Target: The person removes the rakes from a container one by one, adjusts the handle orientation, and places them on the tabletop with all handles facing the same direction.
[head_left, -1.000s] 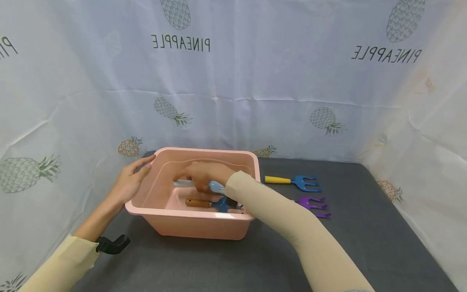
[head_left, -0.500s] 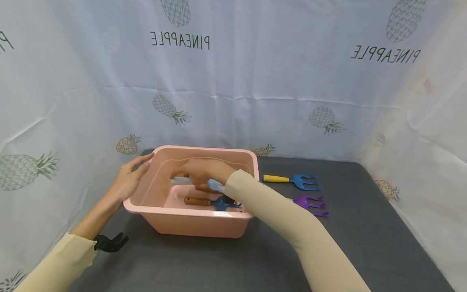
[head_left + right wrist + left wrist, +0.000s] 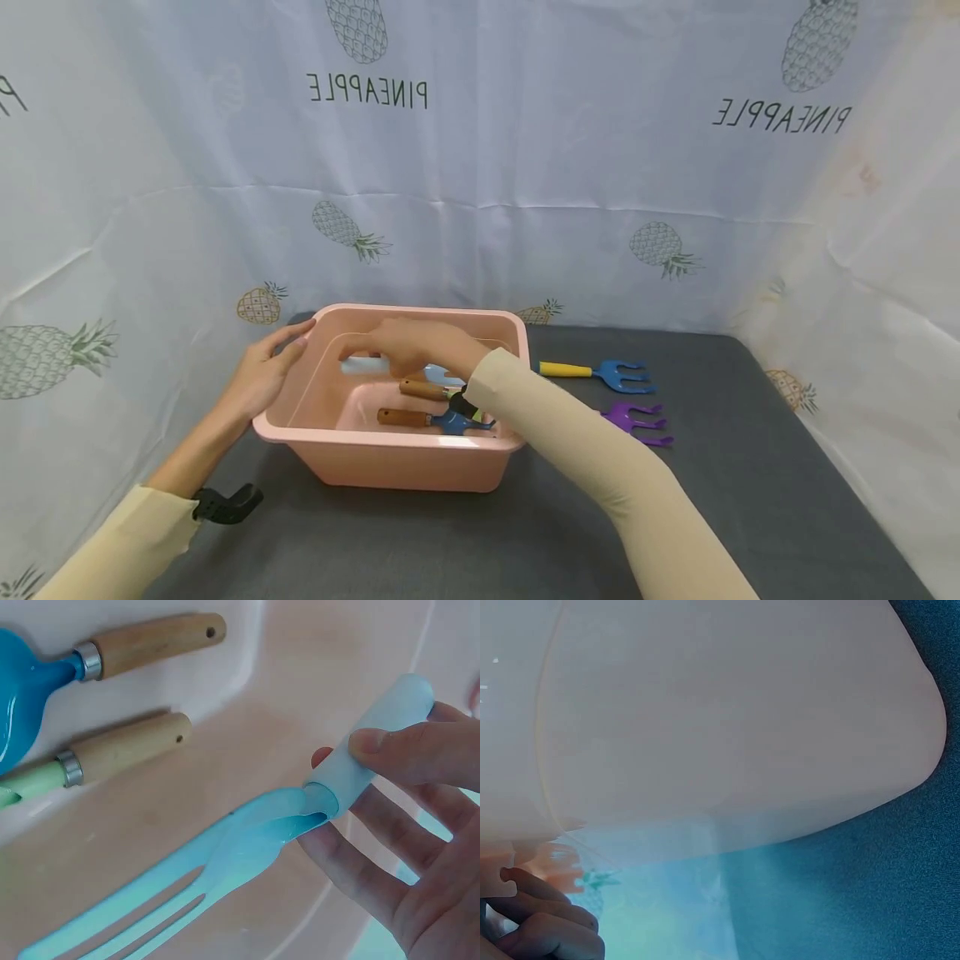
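My right hand [image 3: 408, 342] is inside the pink basin [image 3: 390, 467], holding a light-blue hand fork [image 3: 232, 847] by its pale handle. In the right wrist view the thumb and fingers pinch that handle, and the tines slant down to the lower left. My left hand [image 3: 258, 375] grips the basin's rim at its left back part; the left wrist view shows mostly basin wall, with curled fingers [image 3: 551, 930] low at the left. On the basin floor lie a wooden-handled blue tool [image 3: 403, 417] and a wooden-handled green one [image 3: 135, 748], their heads partly hidden.
Right of the basin, a yellow-handled blue fork [image 3: 566, 369] and a purple fork [image 3: 630, 417] lie on the dark table [image 3: 750, 467]; my right forearm hides the purple fork's handle. A pineapple-print curtain [image 3: 480, 167] surrounds the back and sides.
My right hand, with the light-blue fork, has shifted slightly left and up towards the basin's back wall. The green tool's wooden handle now shows below it. My left hand stays on the rim.
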A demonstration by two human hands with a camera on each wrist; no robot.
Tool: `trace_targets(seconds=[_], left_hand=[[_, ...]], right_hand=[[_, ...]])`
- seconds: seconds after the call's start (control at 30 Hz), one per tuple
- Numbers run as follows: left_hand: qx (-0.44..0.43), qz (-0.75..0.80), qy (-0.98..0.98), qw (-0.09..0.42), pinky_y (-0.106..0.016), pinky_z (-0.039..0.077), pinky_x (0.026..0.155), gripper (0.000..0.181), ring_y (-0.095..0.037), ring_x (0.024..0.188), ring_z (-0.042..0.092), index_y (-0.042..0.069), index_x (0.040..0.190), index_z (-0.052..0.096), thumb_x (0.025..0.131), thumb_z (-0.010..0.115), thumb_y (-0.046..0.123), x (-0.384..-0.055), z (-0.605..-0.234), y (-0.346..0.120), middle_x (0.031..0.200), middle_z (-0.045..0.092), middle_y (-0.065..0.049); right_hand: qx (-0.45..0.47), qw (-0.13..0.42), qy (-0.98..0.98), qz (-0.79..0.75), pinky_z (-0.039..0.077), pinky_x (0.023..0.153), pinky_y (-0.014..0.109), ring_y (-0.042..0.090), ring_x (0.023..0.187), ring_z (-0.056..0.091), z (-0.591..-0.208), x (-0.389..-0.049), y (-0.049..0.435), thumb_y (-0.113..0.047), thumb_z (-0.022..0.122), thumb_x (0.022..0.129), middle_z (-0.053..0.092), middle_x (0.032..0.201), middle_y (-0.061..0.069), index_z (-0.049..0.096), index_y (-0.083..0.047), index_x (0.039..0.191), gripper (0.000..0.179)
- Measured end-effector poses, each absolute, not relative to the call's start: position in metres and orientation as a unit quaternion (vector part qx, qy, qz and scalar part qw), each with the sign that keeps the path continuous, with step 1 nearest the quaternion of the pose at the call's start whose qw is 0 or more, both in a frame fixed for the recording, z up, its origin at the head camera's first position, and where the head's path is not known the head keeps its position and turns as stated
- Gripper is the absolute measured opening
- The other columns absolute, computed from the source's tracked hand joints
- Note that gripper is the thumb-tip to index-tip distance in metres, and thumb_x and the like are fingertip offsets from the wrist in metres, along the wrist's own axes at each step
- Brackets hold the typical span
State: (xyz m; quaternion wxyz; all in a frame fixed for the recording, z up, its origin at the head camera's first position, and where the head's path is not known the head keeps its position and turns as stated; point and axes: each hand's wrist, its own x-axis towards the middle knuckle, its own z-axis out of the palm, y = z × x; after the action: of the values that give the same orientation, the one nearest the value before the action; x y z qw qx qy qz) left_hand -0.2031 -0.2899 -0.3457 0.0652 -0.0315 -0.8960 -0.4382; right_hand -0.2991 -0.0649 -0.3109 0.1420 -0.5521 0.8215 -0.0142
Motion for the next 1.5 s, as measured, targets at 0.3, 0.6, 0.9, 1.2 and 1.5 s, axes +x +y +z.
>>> trace_targets(seconds=[0.3, 0.6, 0.9, 1.2, 1.5], left_hand=[[-0.029, -0.438, -0.896, 0.068, -0.062, 0.032, 0.103, 0.055, -0.046, 0.139, 0.030, 0.015, 0.149, 0.038, 0.103, 0.037, 0.046, -0.202, -0.345, -0.289, 0.155, 0.029, -0.020], [-0.029, -0.431, -0.899, 0.067, -0.051, 0.040, 0.099, 0.055, -0.043, 0.138, 0.033, 0.016, 0.149, 0.038, 0.103, 0.037, 0.046, -0.201, -0.345, -0.289, 0.155, 0.029, -0.019], [-0.032, -0.433, -0.899, 0.062, -0.009, 0.040, 0.078, 0.055, -0.042, 0.135, 0.038, 0.017, 0.149, 0.037, 0.102, 0.037, 0.046, -0.201, -0.345, -0.290, 0.156, 0.029, -0.018], [-0.031, -0.441, -0.895, 0.054, -0.057, 0.037, 0.101, 0.057, -0.045, 0.139, 0.030, 0.016, 0.151, 0.034, 0.102, 0.036, 0.048, -0.201, -0.345, -0.288, 0.157, 0.026, -0.019], [-0.026, -0.432, -0.900, 0.060, -0.055, 0.041, 0.099, 0.057, -0.045, 0.136, 0.036, 0.017, 0.150, 0.035, 0.103, 0.035, 0.047, -0.201, -0.346, -0.287, 0.155, 0.029, -0.020]], right_hand=[[-0.536, 0.145, 0.832, -0.025, 0.046, 0.060, 0.020, 0.012, 0.101, 0.057, -0.292, -0.296, -0.055, 0.013, 0.051, 0.084, 0.048, 0.142, -0.011, 0.041, -0.036, 0.144, 0.078], [-0.540, 0.129, 0.832, -0.024, 0.037, 0.052, 0.021, 0.013, 0.093, 0.058, -0.271, -0.287, -0.047, 0.015, 0.048, 0.082, 0.054, 0.134, -0.006, 0.040, -0.039, 0.144, 0.082], [-0.535, 0.105, 0.838, -0.010, 0.028, 0.049, 0.022, 0.013, 0.065, 0.041, -0.246, -0.274, -0.034, 0.017, 0.043, 0.080, 0.060, 0.123, -0.006, 0.032, -0.049, 0.144, 0.093], [-0.520, 0.087, 0.850, -0.017, 0.042, 0.056, 0.023, 0.010, 0.096, 0.057, -0.229, -0.269, -0.010, 0.018, 0.044, 0.081, 0.049, 0.143, -0.011, 0.040, -0.040, 0.143, 0.085], [-0.528, 0.043, 0.848, -0.024, 0.043, 0.064, 0.025, 0.008, 0.104, 0.055, -0.222, -0.265, 0.017, 0.017, 0.042, 0.081, 0.054, 0.136, -0.013, 0.043, -0.042, 0.139, 0.083]])
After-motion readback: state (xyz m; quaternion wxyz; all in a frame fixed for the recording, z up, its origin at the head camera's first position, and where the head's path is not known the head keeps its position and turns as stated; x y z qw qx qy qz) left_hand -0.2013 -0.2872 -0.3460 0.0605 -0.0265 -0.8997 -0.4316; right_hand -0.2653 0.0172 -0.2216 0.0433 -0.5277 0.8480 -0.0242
